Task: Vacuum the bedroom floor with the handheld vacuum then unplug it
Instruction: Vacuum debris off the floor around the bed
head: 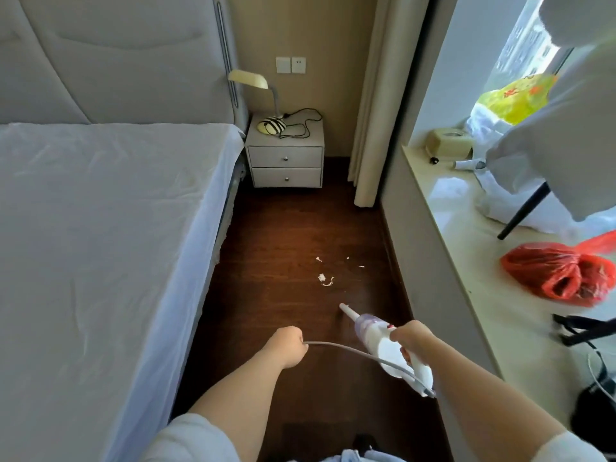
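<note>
We look down a narrow strip of dark wooden floor (286, 235) between a bed and a window ledge. The bed (100, 245), under a pale sheet, fills the left side, with a padded headboard (110, 55) behind it. On the right runs the pale ledge (466, 261), carrying a red plastic bag (560, 273) and a yellow one (515, 98). A cream curtain (376, 105) hangs at the ledge's far end. At the far wall stands a white two-drawer nightstand (286, 160) bearing a small lamp (253, 82).

Our right hand (413, 336) is wrapped around the handle of the white handheld vacuum (383, 345), which is held low over the floor on the right side of the strip, its nozzle aimed forward and down. Our left hand (288, 345) is curled into a fist around the grey power cord (356, 351), which arcs across to the vacuum's rear end. Just beyond the nozzle, a few small white scraps (325, 280) lie scattered on the boards, apart from it.
</note>
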Available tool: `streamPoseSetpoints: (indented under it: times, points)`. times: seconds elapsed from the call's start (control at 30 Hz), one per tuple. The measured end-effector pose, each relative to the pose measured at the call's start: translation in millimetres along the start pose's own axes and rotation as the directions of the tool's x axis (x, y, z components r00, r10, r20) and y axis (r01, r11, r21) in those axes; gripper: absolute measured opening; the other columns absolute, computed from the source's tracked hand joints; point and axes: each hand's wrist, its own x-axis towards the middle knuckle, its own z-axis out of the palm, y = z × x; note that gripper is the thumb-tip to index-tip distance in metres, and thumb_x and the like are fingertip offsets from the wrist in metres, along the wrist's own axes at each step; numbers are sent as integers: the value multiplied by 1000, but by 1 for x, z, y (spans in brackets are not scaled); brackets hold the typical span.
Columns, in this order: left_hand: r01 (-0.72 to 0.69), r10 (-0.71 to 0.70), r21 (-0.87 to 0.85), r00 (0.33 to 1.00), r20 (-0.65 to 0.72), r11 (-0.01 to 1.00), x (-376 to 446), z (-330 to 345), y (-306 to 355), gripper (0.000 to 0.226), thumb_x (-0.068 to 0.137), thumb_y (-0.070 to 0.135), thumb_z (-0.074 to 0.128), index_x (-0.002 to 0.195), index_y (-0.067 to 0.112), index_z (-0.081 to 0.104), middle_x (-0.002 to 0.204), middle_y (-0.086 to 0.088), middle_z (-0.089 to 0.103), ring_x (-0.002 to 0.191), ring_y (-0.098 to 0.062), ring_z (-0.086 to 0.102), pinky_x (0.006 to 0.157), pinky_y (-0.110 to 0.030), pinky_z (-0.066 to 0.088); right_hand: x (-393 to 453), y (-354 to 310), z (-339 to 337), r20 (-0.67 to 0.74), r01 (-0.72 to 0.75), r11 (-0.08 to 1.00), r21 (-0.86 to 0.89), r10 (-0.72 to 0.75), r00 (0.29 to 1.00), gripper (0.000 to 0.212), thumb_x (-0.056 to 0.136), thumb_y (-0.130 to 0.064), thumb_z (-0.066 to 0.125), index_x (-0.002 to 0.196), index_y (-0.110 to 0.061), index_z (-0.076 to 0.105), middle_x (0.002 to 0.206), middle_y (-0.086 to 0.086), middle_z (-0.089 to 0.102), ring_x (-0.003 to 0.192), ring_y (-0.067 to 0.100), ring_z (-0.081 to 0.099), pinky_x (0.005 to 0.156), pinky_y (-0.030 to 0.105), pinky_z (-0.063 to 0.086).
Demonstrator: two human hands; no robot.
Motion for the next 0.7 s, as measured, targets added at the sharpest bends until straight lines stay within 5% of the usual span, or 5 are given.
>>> streamPoseSetpoints:
  times: [0.7]
  points:
    - [-2, 2, 38, 1000, -10, 999, 25, 18, 40, 20, 96, 25, 51, 108, 14, 62, 107, -4, 63, 93, -15, 62, 80, -19, 48, 34, 19, -57, -44, -68, 986, 153, 76, 996, 35, 91, -8, 56, 120, 10, 57, 63, 8, 50, 51, 17, 47, 47, 27, 41]
